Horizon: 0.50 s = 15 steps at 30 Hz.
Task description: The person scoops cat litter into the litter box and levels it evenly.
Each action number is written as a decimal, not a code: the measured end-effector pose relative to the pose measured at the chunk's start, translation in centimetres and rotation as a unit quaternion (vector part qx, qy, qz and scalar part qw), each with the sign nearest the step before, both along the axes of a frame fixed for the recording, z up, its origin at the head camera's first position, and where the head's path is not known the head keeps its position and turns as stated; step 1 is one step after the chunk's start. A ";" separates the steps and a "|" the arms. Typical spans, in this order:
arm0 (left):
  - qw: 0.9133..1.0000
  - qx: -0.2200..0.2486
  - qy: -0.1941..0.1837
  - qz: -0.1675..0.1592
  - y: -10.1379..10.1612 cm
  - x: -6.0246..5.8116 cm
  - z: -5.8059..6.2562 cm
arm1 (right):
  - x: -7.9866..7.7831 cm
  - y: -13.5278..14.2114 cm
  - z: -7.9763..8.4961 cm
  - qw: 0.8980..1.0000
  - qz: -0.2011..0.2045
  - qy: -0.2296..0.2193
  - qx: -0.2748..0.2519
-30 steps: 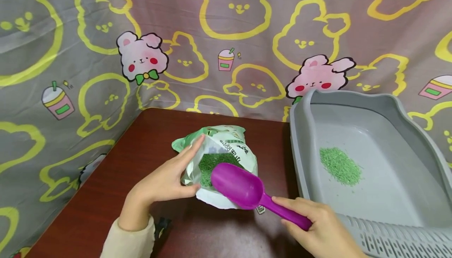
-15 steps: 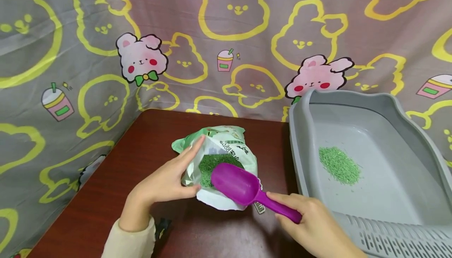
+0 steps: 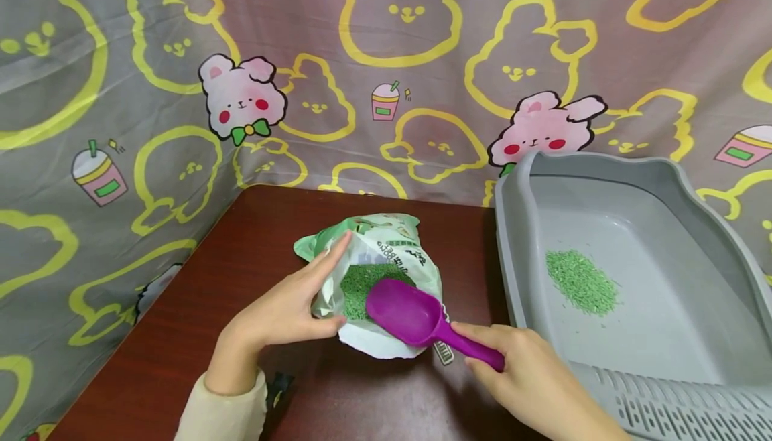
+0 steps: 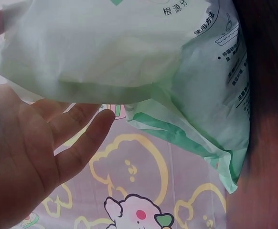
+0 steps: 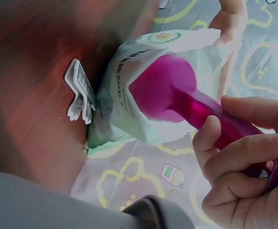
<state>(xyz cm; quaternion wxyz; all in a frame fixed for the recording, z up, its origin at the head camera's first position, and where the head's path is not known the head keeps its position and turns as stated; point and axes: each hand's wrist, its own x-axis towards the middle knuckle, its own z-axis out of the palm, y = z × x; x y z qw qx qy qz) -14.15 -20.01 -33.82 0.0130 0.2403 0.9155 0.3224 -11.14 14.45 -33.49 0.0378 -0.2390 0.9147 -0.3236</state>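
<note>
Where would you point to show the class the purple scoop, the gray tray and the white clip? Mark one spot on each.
Purple scoop [image 3: 409,313]: head view, inside of its bowl.
Gray tray [image 3: 675,293]: head view, bare part of its floor.
White clip [image 5: 82,87]: right wrist view, its flat upper part.

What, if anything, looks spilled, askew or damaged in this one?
Nothing stands out as damaged or badly spilled. The pile of green pellets in the gray tray has a few strays around it, all inside the walls. A white clip lies loose on the table beside the open bag, hardly odd.
</note>
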 end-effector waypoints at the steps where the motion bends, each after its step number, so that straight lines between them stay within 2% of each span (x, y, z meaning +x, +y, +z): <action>1: 1.000 0.000 0.000 -0.001 0.1 0.0 0.0 | 0.0 0.0 0.0 1.000 -0.001 0.001 0.002; 7: 1.000 -0.002 0.006 -0.003 0.3 -0.1 0.1 | -0.2 -0.5 0.2 1.000 -0.010 0.011 0.010; 15: 1.000 -0.009 0.004 -0.002 0.2 0.0 0.0 | -0.5 -1.5 -0.5 1.000 -0.008 0.015 -0.013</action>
